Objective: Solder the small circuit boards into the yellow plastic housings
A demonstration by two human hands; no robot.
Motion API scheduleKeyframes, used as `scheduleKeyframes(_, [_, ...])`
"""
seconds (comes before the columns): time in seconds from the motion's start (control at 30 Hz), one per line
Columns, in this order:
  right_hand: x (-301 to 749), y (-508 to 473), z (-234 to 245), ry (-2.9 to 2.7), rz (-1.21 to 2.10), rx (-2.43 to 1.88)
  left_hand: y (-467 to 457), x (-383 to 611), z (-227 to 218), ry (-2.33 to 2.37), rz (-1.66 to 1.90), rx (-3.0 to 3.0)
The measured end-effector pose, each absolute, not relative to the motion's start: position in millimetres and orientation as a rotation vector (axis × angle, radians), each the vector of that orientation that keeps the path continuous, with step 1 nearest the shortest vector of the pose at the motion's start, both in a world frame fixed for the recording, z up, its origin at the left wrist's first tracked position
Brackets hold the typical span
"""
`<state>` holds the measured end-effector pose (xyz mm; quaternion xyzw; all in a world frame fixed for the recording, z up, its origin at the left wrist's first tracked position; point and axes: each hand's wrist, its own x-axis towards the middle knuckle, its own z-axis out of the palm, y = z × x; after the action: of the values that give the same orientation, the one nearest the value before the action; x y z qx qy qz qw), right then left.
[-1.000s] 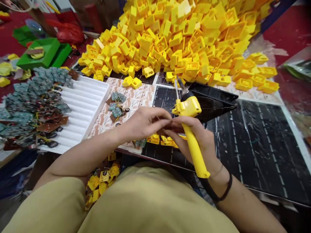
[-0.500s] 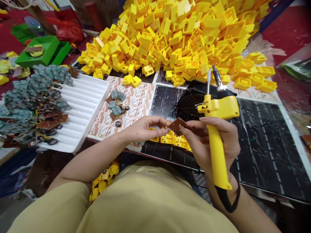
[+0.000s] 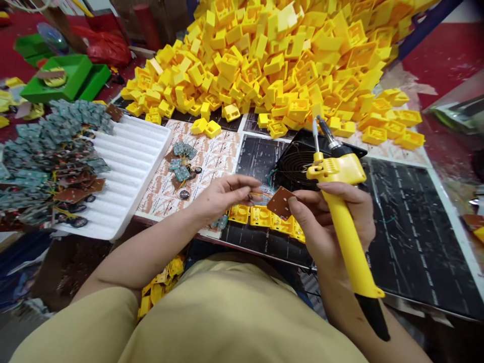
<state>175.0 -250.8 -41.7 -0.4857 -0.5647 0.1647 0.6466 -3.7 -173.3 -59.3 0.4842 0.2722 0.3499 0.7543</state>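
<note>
A brown circuit board (image 3: 280,202) is pinched between the thumb and fingers of my right hand (image 3: 333,222). That same hand also carries a yellow soldering gun (image 3: 342,206), its metal tip pointing up and away from me. My left hand (image 3: 229,195) is closed in a pinch on thin wires (image 3: 257,194) that run toward the board. Below the board, a row of open yellow housings (image 3: 261,217) lies along the near table edge. A small greenish part (image 3: 220,222) sits at the left end of that row.
A large heap of yellow housings (image 3: 264,65) covers the back of the table. On the left, a white ribbed tray (image 3: 132,151) bears many wired boards (image 3: 49,151). More wired boards (image 3: 182,164) lie beside it. A black fan (image 3: 298,164) stands behind my hands; green trays (image 3: 62,80) are far left.
My hands have moved apart, with the left shifting left and the wires stretched between. The board has turned more upright, and the soldering gun has tilted to the left at its tip.
</note>
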Motion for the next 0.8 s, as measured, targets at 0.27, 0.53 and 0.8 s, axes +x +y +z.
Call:
scheduleKeyframes(0.27, [176,-251,-48,-1.234,0.376,-1.109,-193,4,-44,0.629,0.800,1.570])
scheduleKeyframes(0.53, [175,-254,-48,-1.241,0.402,-1.129,-198,1,-46,0.681,0.997,1.464])
scheduleKeyframes(0.8, [167,-256,-47,-1.302,0.428,-1.132,-194,-6,-37,0.691,1.248,1.767])
